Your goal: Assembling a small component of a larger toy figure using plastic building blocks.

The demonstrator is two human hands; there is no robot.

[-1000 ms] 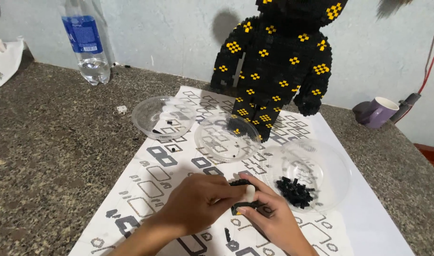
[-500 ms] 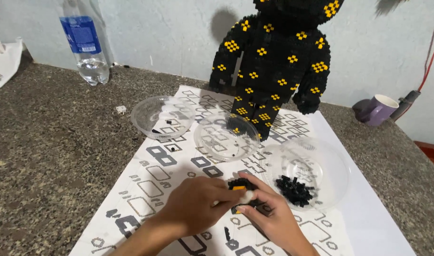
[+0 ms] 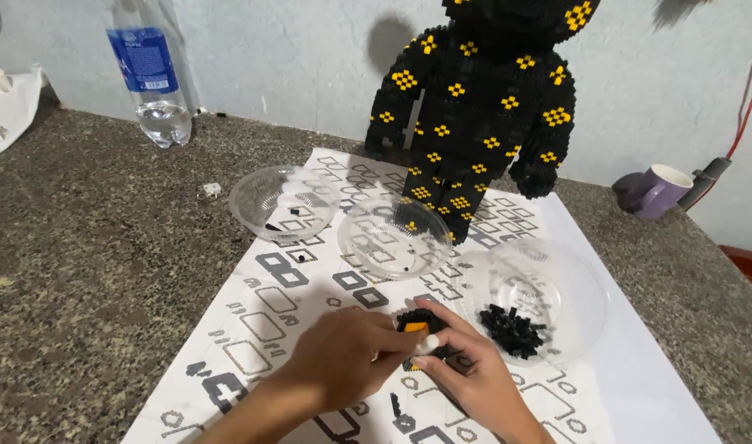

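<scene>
Pressing a yellow brick onto the small black block assembly (image 3: 421, 329), pinched shut between left hand (image 3: 351, 353) and right hand (image 3: 466, 370) over the patterned sheet (image 3: 261, 312); seating it likely needs firm, square pressure.

The left hand (image 3: 343, 362) and right hand (image 3: 466, 374) cover most of the small black-and-yellow block piece (image 3: 415, 326). The block bear (image 3: 475, 115) loses its head to the top edge, as does the water bottle (image 3: 150, 74). Loose bits in the clear bowls (image 3: 284, 201) are too small to identify.
</scene>
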